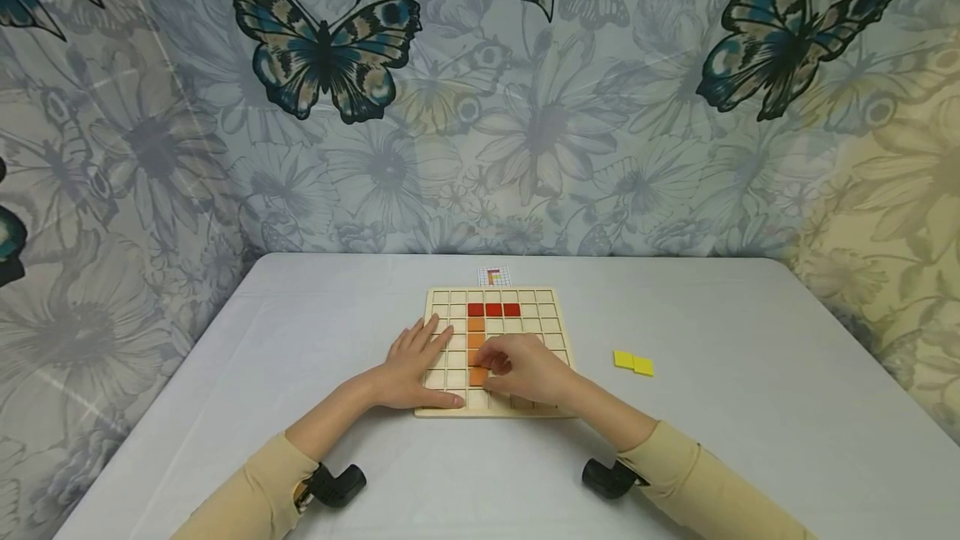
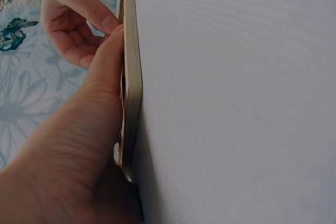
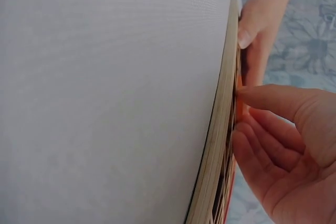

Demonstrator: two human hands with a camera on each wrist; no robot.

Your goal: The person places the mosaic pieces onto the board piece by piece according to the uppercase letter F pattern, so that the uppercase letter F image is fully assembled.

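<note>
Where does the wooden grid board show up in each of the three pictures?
Head: wooden grid board lies centre on the table, under both hands.
Left wrist: seen edge-on, a pale strip left of centre.
Right wrist: edge-on again, right of centre.
Shared landmark: the left hand resting on it.

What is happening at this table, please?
A person is laying coloured tiles into a wooden grid board. The left hand rests flat on the board. The right hand touches an orange tile at the bottom of an orange column under three red tiles. Two yellow tiles lie apart on the table.
</note>
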